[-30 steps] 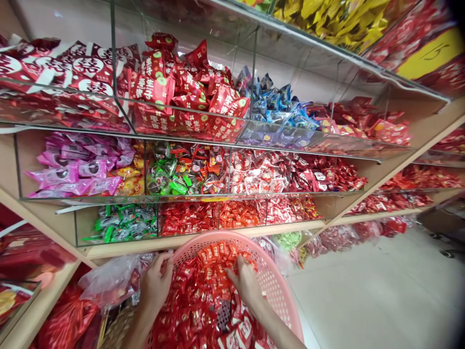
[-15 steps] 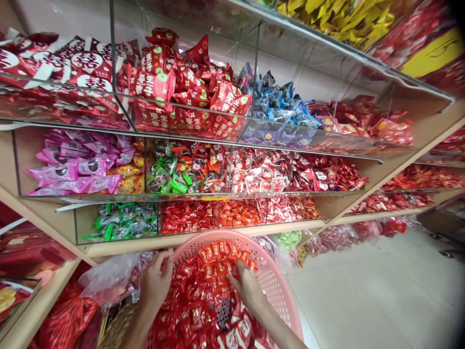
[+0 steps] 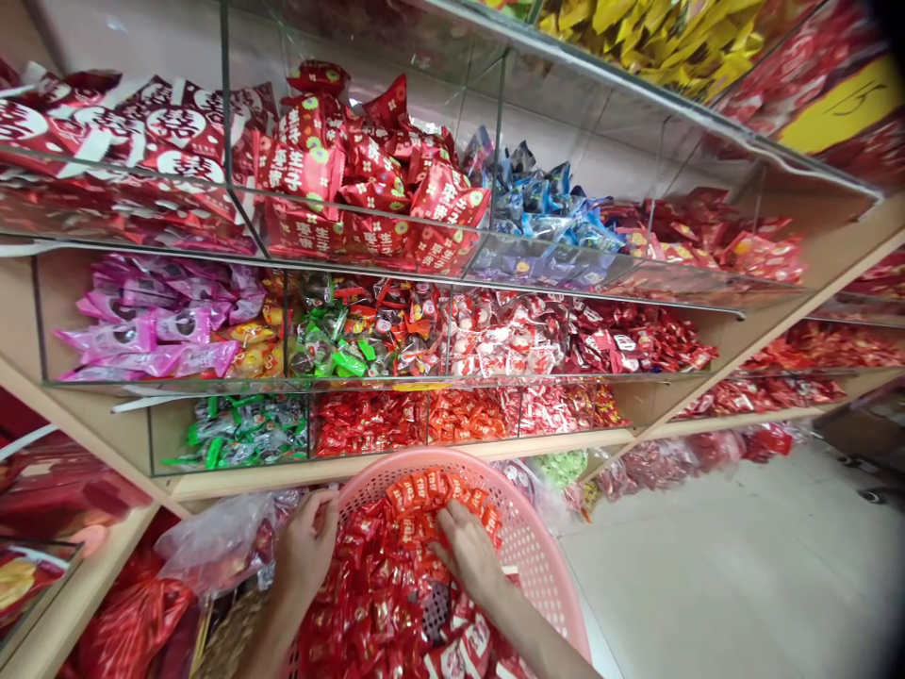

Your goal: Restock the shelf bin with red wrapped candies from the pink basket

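Observation:
A pink perforated plastic basket [image 3: 527, 547] sits low in front of me, heaped with small red wrapped candies [image 3: 374, 604]. My left hand [image 3: 307, 547] grips the basket's left rim, fingers curled over the edge. My right hand [image 3: 467, 552] lies inside the basket on the candy pile, fingers bent down among orange-red wrappers [image 3: 424, 490] near the far rim. Whether the right hand's fingers hold any candy is hidden.
Glass-fronted wooden shelves [image 3: 396, 467] rise ahead, with bins of red, pink [image 3: 156, 325], green [image 3: 240, 434] and blue [image 3: 544, 212] sweets. Clear plastic bags of candy [image 3: 219, 542] lie left of the basket. Pale tiled floor [image 3: 742, 566] stretches to the right.
My right hand has slid a little left and forward across the candies in the basket. The left hand stays on the rim.

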Demonstrator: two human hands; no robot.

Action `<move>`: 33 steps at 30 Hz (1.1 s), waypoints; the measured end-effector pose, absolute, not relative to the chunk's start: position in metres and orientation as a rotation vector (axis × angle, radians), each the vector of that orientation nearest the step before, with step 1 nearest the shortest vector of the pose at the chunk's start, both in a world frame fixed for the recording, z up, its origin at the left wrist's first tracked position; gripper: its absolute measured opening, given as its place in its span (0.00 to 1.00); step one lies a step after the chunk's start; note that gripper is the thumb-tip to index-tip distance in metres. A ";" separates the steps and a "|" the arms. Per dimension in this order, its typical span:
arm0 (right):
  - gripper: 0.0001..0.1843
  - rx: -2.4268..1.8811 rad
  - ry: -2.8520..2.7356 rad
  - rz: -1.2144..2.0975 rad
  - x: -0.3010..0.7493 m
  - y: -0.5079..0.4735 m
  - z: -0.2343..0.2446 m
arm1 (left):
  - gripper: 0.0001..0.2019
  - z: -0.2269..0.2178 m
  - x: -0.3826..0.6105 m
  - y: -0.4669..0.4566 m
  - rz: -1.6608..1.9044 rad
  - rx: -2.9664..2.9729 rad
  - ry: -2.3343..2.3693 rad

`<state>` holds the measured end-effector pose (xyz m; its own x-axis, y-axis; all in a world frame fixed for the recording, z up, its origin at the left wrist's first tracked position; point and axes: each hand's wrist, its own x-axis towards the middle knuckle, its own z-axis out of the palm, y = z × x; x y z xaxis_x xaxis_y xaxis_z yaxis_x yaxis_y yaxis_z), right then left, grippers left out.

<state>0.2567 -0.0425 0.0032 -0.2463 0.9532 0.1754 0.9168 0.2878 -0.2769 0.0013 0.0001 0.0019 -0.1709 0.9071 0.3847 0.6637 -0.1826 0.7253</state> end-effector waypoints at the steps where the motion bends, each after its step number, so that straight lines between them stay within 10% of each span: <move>1: 0.07 -1.690 -2.294 0.134 0.255 -0.041 0.003 | 0.12 0.002 0.001 0.000 1.279 1.821 1.806; 23: 0.15 -1.888 -2.467 -0.208 0.213 -0.038 -0.030 | 0.12 0.002 0.001 0.000 1.278 1.814 1.783; 33: 0.08 -1.703 -2.156 0.131 0.250 -0.003 0.039 | 0.13 0.002 0.001 0.000 1.264 1.817 1.799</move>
<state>0.2501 -0.0025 0.0389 -0.1868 0.9521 0.2420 0.9159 0.2579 -0.3075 0.0008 0.0002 0.0021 -0.1639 0.9132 0.3732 0.6605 -0.1794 0.7291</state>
